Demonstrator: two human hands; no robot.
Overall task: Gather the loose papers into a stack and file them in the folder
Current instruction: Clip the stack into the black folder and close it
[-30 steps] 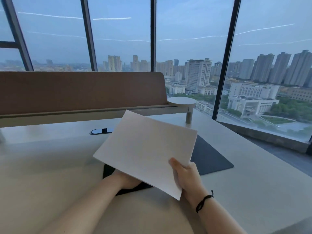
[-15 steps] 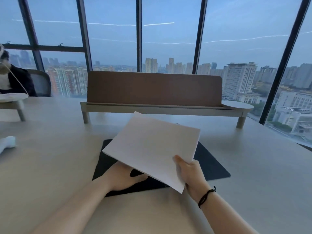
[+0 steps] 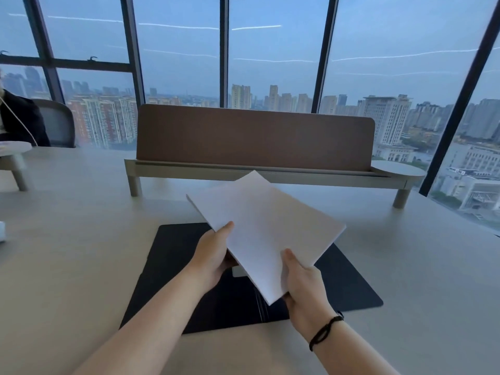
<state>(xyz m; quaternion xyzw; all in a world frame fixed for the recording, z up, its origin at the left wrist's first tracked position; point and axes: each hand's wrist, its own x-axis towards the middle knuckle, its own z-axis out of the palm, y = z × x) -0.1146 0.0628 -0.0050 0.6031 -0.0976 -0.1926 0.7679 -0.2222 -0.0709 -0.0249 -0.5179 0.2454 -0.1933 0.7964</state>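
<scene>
A stack of white papers [image 3: 267, 228] is held tilted in the air above an open dark folder [image 3: 189, 255] that lies flat on the table. My left hand [image 3: 213, 255] grips the stack's left edge, thumb on top. My right hand [image 3: 303, 282] grips its near corner, thumb on top, with a black cord around the wrist. The stack hides the middle of the folder; a small pale patch [image 3: 239, 272] shows on the folder just under the papers.
A pale table [image 3: 81, 239] carries a long shelf riser with a brown screen [image 3: 254, 136] at the back. At the far left a person sits in a chair [image 3: 56, 123] beside a second riser [image 3: 13, 158]. Windows lie beyond.
The view has swung left and steadied. My left hand has come out from under the stack and taken hold of its left edge; the stack has turned and risen a little.
</scene>
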